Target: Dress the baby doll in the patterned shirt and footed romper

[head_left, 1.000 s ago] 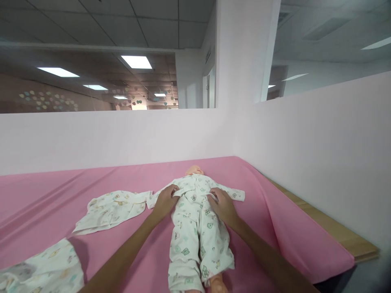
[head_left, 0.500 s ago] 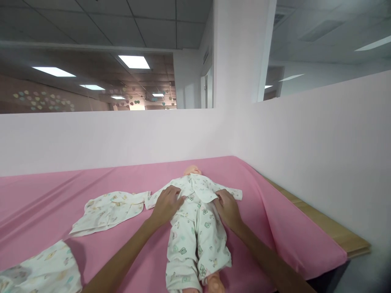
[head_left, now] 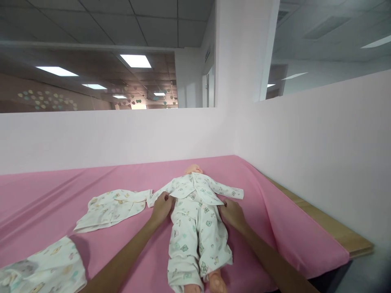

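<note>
A doll [head_left: 193, 168] lies on its back on a pink sheet, its head toward the wall and its feet toward me. It wears a white patterned jacket [head_left: 206, 189] and matching trousers [head_left: 185, 240]. The jacket's front is parted at the lower middle. My left hand [head_left: 163, 207] pinches the jacket's lower front corner on the left. On the other side, my right hand [head_left: 232, 212] grips the opposite lower corner. Both sleeves stretch outward, and the doll's bare feet [head_left: 216, 281] show below the trouser legs.
Another patterned top [head_left: 111, 209] lies left of the doll, touching its sleeve. A further patterned garment [head_left: 45, 268] is at the lower left. The pink sheet [head_left: 122, 179] reaches the white wall [head_left: 122, 138]; a wooden board [head_left: 320, 221] runs along the right wall.
My left hand has moved down and left off the doll's belly and now pinches the jacket's left corner. My right hand has shifted slightly down and right, spreading the jacket's hem.
</note>
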`<state>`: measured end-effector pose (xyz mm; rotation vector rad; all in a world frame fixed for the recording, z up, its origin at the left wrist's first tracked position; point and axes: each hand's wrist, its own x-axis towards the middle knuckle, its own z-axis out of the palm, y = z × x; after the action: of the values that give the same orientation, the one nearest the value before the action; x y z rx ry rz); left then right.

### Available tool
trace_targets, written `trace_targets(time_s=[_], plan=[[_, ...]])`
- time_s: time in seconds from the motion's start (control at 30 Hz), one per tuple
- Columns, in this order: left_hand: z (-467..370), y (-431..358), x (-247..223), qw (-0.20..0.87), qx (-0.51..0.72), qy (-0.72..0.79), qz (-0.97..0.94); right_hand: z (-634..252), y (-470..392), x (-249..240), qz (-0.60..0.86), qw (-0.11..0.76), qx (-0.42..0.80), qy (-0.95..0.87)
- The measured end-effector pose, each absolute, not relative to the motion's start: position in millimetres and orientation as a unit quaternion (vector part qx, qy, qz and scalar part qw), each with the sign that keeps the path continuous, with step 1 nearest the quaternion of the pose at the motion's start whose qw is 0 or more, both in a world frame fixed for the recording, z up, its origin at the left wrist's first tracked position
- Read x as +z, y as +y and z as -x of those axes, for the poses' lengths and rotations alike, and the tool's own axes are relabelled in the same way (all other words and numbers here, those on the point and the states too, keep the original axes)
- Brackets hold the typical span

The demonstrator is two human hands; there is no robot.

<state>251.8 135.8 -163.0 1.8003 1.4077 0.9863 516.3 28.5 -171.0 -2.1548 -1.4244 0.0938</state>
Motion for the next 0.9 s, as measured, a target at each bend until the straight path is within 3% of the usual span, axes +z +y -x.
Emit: trace_targets(time_s=[0.1,0.33,0.57,0.73,0.9], plan=[[-255.8,142.9,-167.0,0.341,0.366,0.562,-0.659,-519.6,30.6,-169.0,0.824,0.252,0.036,-0.505],[-247.2,143.1,-176.6,0.106,0.236,0.537,-0.803,-524.1,32.6,-174.4,0.806,0.263,0.018,-0.530],[-229.9,126.9,-170.6,-0.014,0.104,0.489,-0.866,-533.0,28.5,-181.8,0.771,0.226,-0.091,-0.589],[-229.2,124.2,-166.7,0.040,0.158,0.477,-0.864,-525.1,24.8,-178.0,0.751,0.249,-0.087,-0.605],[-235.8,120.0,-149.9,0.094,0.305,0.492,-0.810,-509.2,25.2,-166.5,0.676,0.369,-0.110,-0.628]])
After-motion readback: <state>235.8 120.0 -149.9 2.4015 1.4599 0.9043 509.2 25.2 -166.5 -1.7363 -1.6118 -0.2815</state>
